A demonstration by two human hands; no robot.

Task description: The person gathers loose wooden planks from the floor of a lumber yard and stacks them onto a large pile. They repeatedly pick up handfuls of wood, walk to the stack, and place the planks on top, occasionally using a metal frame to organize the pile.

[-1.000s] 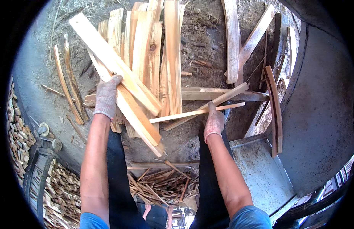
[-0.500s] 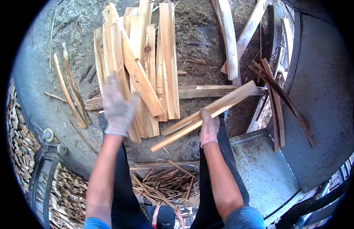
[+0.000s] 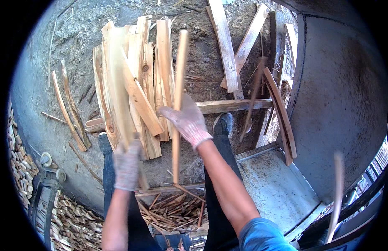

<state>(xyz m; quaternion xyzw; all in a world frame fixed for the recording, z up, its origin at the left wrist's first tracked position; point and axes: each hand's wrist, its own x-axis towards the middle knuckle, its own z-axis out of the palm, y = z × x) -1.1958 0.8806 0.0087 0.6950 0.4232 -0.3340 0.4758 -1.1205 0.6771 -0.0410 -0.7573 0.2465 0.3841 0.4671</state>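
My left hand (image 3: 128, 165), in a dirty pale knit glove, is closed around the lower part of a long wood board (image 3: 118, 79); both are smeared by motion. The board stands out in front of a row of pale split boards (image 3: 136, 54) lying side by side on the ground. My right hand (image 3: 189, 123), gloved alike, has a thin wood strip (image 3: 180, 67) running upright between its thumb and its fingers. The thumb points left; the fingertips are mostly hidden behind the strip. One shorter board (image 3: 143, 102) lies slantwise over the row.
A wooden beam (image 3: 231, 106) lies across the ground on the right. Beyond it stand a grey metal panel (image 3: 340, 83) and a metal tray (image 3: 265, 184). Blurred wood pieces (image 3: 337, 196) show at right. Scrap sticks (image 3: 177, 209) pile between my legs; stacked wood (image 3: 72, 221) sits lower left.
My left hand has dropped nearer and taken the wide board from my right hand. My right hand has moved left, its thin strip now upright. Dark strips at right have shifted, and the view has turned.
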